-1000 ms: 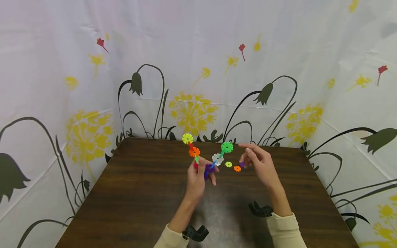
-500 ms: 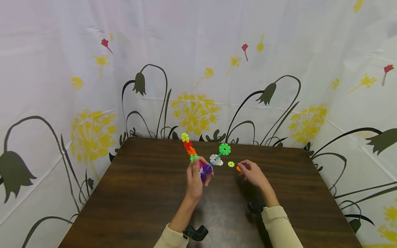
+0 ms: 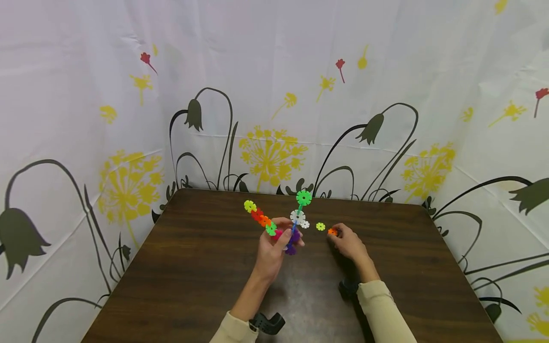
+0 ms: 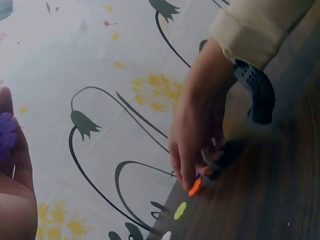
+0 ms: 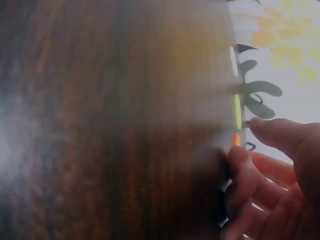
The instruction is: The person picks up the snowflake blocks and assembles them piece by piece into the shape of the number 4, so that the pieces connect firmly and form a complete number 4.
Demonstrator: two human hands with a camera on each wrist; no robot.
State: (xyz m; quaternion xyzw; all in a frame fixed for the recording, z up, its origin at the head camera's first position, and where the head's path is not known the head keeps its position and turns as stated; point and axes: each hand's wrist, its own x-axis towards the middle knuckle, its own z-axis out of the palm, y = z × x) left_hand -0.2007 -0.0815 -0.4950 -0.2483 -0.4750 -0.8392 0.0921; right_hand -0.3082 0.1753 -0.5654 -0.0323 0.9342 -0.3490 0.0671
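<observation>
My left hand (image 3: 271,250) grips a linked chain of notched plastic discs in a V shape. One arm runs through pink, a light-green disc (image 3: 271,229), an orange disc (image 3: 265,221), red and yellow. Above a purple disc (image 3: 291,249), the other arm rises through a blue disc and a white disc (image 3: 298,217) to a green disc (image 3: 304,197). Fingertips of my right hand (image 3: 351,245) touch a loose orange disc (image 4: 195,187) on the table; its thumb stands apart from them in the right wrist view. A sliver of purple (image 4: 198,175) shows beside these fingers, mostly hidden.
A loose yellow disc (image 3: 320,226) and a small white disc (image 3: 305,224) lie in a row left of the right hand. The dark wooden table (image 3: 193,267) ends at a flower-printed curtain (image 3: 274,95) behind and at both sides.
The right hand has lowered and moved left, its fingers coming down to the loose orange disc. The left hand has turned the disc chain, swinging its yellow end left and the green end leftward.
</observation>
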